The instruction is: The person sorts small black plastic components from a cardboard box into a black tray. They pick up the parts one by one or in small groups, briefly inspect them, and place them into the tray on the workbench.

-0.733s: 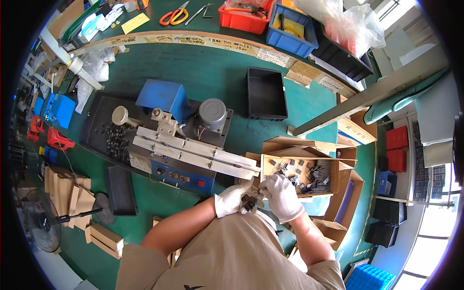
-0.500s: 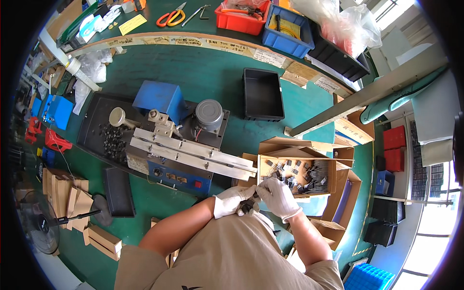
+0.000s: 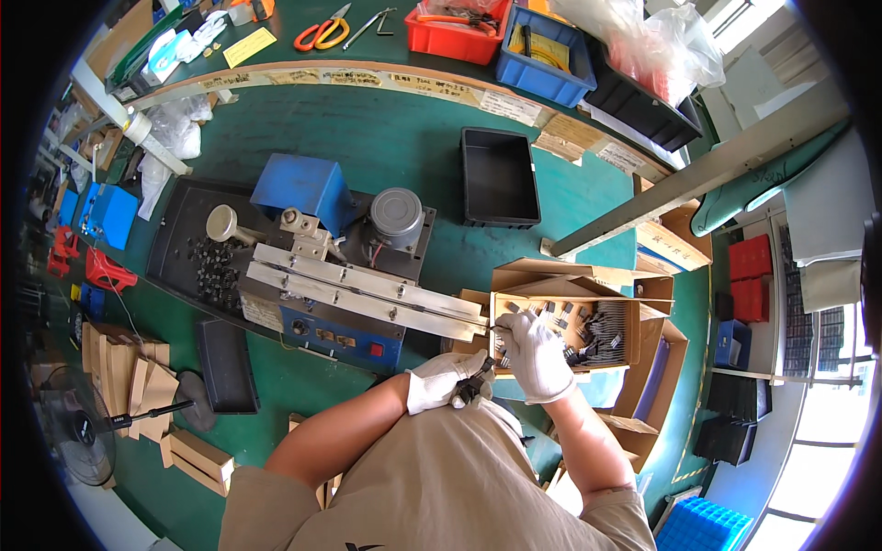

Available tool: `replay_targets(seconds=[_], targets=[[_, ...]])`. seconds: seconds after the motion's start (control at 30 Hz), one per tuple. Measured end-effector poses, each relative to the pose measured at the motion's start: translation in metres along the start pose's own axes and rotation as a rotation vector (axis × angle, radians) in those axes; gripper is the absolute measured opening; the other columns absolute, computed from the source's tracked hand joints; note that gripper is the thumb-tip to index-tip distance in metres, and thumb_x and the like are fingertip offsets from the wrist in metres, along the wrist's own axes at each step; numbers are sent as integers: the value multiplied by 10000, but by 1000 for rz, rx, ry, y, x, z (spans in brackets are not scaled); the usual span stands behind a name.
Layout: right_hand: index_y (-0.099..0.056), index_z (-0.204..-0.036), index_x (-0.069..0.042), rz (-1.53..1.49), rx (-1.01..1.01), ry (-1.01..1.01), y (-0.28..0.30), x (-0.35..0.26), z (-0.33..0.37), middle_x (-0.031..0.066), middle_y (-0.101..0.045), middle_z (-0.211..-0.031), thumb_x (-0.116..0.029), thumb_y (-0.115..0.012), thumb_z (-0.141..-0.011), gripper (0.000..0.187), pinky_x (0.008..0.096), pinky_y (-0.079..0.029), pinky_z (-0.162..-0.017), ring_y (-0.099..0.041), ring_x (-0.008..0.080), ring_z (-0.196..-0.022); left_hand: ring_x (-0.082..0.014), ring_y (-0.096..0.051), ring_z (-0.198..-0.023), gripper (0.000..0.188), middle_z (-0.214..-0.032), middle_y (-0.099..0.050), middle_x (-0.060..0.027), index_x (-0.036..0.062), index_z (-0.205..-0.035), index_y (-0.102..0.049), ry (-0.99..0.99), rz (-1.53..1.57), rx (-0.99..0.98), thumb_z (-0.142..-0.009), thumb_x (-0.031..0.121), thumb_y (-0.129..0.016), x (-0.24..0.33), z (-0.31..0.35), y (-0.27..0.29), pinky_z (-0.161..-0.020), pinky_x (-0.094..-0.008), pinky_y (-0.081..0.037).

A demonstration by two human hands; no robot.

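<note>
Your left hand (image 3: 439,379) grips small black parts (image 3: 471,387) near your shirt, the bunch slanting up to the right. Your right hand (image 3: 538,360) bends by the rail (image 3: 367,305); I can't tell if it holds anything. It partly blocks the parts box (image 3: 634,335) on the green table (image 3: 367,119).

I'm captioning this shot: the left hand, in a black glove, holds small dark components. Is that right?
Not quite: in the head view the left hand wears a white glove, not a black one; it does hold small dark components.
</note>
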State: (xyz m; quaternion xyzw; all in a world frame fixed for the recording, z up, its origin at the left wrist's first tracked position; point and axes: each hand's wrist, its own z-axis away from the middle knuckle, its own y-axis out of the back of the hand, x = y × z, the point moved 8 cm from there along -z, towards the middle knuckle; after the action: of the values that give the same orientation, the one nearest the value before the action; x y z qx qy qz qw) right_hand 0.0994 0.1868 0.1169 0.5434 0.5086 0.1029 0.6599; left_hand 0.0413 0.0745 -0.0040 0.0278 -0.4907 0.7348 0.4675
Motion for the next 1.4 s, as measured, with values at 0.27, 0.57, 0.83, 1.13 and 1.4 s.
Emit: replay_targets(seconds=[0.27,0.57,0.83,1.13,1.4], targets=[[-642,-1109,-33,36,-92,81,-11,-21,-17,188,-638,-945,-13,-635,-896,214,455,-514,-772,-631,384,-881,-136,-637,-655,559,-836,-703,-106,48,-1053,-621,-31,26,-18,-1029,582,-457,1,2,2,-526,-232,-433],[-736,-1017,-5,-401,-345,-247,-21,-4,10,184,-720,-860,-211,-717,-908,234,386,-553,-705,-713,302,-769,-106,-576,-640,549,-874,-710,-84,80,-1081,-623,-43,40,-53,-1011,604,-480,-1,7,4,-527,-229,-429],[-659,-1042,-32,24,10,-89,5,11,2,197,-663,-914,-83,-608,-947,120,464,-528,-734,-649,402,-833,-193,-666,-715,603,-894,-715,-129,44,-1053,-638,36,210,-39,-1022,612,-436,-10,-1,11,-546,-262,-464],[-664,-1067,-62,98,-16,52,-5,-22,-15,157,-667,-905,-46,-675,-878,190,444,-524,-730,-654,359,-821,-230,-686,-780,608,-992,-721,-142,42,-1176,-616,-5,281,-45,-1040,598,-410,-15,-5,16,-576,-273,-491],[-703,-1095,-82,-60,-3,-40,2,-32,4,155,-671,-829,-173,-713,-877,236,423,-547,-686,-682,335,-765,-200,-661,-770,678,-1027,-692,-115,93,-1291,-585,-1,299,-11,-1046,641,-271,-16,-2,14,-640,-323,-501]])
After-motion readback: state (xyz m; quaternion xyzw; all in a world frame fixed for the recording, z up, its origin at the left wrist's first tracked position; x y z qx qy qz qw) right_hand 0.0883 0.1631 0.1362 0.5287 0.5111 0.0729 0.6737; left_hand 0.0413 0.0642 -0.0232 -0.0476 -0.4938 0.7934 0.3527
